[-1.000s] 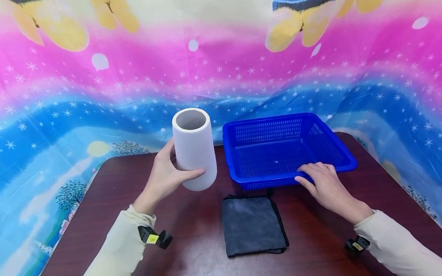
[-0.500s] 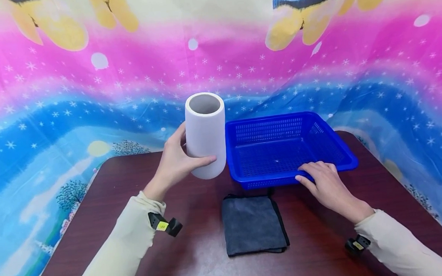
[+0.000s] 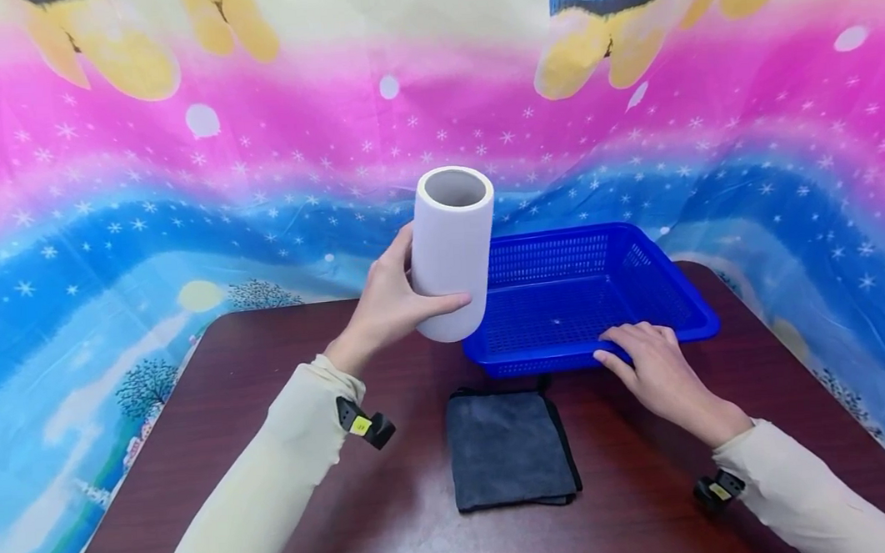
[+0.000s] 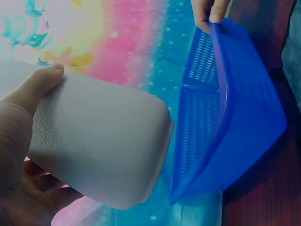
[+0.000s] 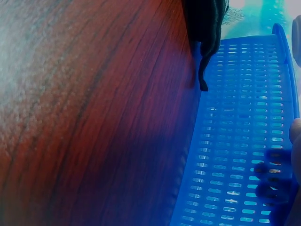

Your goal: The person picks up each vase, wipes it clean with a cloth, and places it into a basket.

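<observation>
My left hand (image 3: pixel 395 304) grips a tall white vase (image 3: pixel 451 251) around its lower half and holds it upright in the air, over the left rim of the blue perforated basket (image 3: pixel 661 294). In the left wrist view the vase (image 4: pixel 99 155) fills the frame, with thumb and fingers curled round it beside the basket (image 4: pixel 235 117). My right hand (image 3: pixel 646 362) rests on the basket's near rim, its fingers laid over the edge. The right wrist view shows the basket wall (image 5: pixel 240 155) up close, with fingertips dim behind the mesh.
A folded dark grey cloth (image 3: pixel 510 448) lies on the dark red wooden table (image 3: pixel 195 423) in front of the basket. A bright pink and blue printed sheet (image 3: pixel 108 202) hangs behind the table and drapes over its far edge.
My left hand has lifted the vase and carried it right, from over the table's left-centre to above the basket's left rim. The right hand has stayed on the basket rim.
</observation>
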`<state>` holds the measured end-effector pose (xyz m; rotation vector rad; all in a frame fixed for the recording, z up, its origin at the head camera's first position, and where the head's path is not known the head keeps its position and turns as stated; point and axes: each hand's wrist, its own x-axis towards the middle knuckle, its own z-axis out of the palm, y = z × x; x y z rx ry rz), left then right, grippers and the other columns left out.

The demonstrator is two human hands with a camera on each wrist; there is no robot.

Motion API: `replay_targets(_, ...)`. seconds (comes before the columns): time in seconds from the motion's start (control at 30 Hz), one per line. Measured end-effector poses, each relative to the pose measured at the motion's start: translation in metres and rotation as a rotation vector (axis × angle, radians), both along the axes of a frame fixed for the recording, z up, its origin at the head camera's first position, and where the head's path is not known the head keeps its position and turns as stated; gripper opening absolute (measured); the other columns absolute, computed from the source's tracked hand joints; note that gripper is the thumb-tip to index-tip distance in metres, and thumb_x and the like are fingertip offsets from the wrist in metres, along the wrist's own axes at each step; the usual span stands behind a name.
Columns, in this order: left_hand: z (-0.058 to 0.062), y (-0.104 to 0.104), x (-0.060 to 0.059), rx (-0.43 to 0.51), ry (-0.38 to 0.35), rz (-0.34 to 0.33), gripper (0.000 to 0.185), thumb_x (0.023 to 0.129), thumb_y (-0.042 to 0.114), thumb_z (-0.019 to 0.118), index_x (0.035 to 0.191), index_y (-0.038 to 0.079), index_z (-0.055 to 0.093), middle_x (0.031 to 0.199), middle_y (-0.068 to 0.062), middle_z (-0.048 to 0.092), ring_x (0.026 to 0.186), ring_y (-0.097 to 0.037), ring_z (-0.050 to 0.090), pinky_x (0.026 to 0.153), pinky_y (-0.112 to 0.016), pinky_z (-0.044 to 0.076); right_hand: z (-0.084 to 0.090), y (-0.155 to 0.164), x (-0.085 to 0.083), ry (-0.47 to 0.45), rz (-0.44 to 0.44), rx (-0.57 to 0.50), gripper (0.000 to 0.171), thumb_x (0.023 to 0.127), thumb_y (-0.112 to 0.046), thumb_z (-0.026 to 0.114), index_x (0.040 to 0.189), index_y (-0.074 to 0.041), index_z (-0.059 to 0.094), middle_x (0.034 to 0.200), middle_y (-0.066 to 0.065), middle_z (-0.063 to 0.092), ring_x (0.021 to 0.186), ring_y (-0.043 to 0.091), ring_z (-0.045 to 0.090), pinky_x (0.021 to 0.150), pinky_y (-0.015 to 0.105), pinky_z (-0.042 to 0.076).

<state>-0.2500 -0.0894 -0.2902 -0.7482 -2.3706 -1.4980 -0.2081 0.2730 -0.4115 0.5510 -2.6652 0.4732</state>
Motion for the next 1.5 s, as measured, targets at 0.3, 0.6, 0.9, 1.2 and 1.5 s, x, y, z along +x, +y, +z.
replay_targets(0.3, 0.001, 0.026, -0.009, -0.034, 0.002, -0.023, 0.099, 0.072, 0.03, 0.093, 0.153, 0.03, 0.037, 0.134, 0.0, 0.062, 0.115, -0.018, 0.064, 0.093, -0.044, 0.056, 0.0, 0.0, -0.001, -0.005, 0.0, 0.002, 0.023, 0.1, -0.026, 0.063, 0.112, -0.007, 0.068, 0.109, 0.013, 0.072, 0.106, 0.035, 0.059, 0.09, 0.056, 0.034)
replay_targets(0.6, 0.001, 0.045, -0.019, -0.089, -0.005, -0.026, 0.102, 0.071, 0.037, 0.092, 0.155, 0.03, 0.034, 0.134, 0.002, 0.062, 0.113, -0.017, 0.066, 0.09, -0.042, 0.057, -0.001, 0.0, -0.001, -0.004, 0.007, -0.003, 0.022, 0.1, -0.026, 0.063, 0.111, -0.008, 0.069, 0.108, 0.012, 0.073, 0.106, 0.035, 0.059, 0.091, 0.057, 0.034)
replay_targets(0.9, -0.002, 0.065, -0.026, -0.181, -0.001, -0.07, 0.098, 0.075, 0.038, 0.089, 0.154, 0.029, 0.033, 0.137, 0.0, 0.06, 0.116, -0.021, 0.065, 0.091, -0.046, 0.058, 0.001, 0.001, -0.001, -0.011, 0.0, -0.001, 0.022, 0.1, -0.026, 0.064, 0.113, -0.008, 0.068, 0.109, 0.013, 0.073, 0.107, 0.036, 0.058, 0.092, 0.058, 0.034)
replay_targets(1.2, -0.014, 0.085, -0.031, -0.313, 0.007, -0.088, 0.099, 0.077, 0.037, 0.088, 0.154, 0.022, 0.027, 0.137, -0.004, 0.058, 0.118, -0.02, 0.063, 0.093, -0.043, 0.058, 0.0, 0.001, -0.002, -0.024, -0.006, 0.009, 0.022, 0.1, -0.027, 0.064, 0.112, -0.009, 0.068, 0.11, 0.013, 0.073, 0.108, 0.036, 0.059, 0.092, 0.058, 0.035)
replay_targets(1.5, -0.023, 0.104, -0.033, -0.442, 0.019, -0.063, 0.099, 0.08, 0.042, 0.085, 0.155, 0.021, 0.025, 0.137, -0.005, 0.059, 0.118, -0.021, 0.063, 0.094, -0.043, 0.058, -0.001, 0.0, -0.002, 0.0, -0.006, 0.017, 0.02, 0.099, -0.025, 0.065, 0.11, -0.008, 0.068, 0.107, 0.013, 0.073, 0.105, 0.035, 0.06, 0.089, 0.056, 0.035)
